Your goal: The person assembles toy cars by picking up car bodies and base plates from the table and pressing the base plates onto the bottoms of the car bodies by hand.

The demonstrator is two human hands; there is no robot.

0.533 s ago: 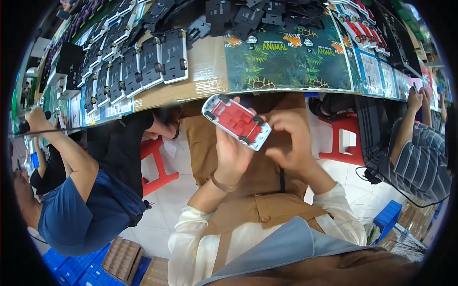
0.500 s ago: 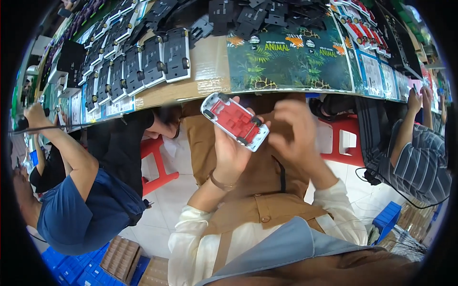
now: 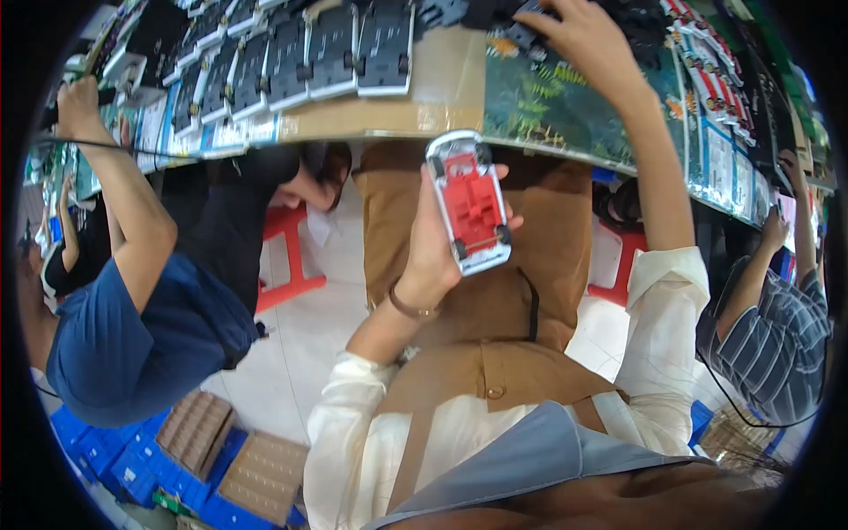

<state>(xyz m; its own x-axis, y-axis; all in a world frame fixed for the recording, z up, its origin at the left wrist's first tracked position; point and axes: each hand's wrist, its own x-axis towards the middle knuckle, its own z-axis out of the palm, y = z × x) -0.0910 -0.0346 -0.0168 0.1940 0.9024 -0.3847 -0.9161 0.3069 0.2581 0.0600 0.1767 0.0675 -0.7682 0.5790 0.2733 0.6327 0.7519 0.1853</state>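
My left hand (image 3: 431, 231) holds a white toy car body (image 3: 502, 256) with its underside up. A red interior piece (image 3: 471, 205) and small black wheels show in the open bottom. My fingers wrap round the body's sides, below the table's edge. My right hand (image 3: 590, 40) is stretched over the far part of the table, at the heap of black plastic base plates (image 3: 473, 13). Its thumb lies apart from the fingers, next to a dark plate (image 3: 525, 34). The fingertips are partly cut off by the upper edge, and nothing shows held in them.
Rows of white car bodies with black bases (image 3: 384, 55) stand at the left. More red-and-white bodies (image 3: 717, 88) lie at the right. A printed green sheet (image 3: 548, 106) covers the table's middle. Co-workers sit either side, one in a blue shirt (image 3: 132, 340), near red stools (image 3: 287, 256).
My right hand has gone from beside the car up and forward to the black plates. The left hand has turned the car more upright. The view has shifted.
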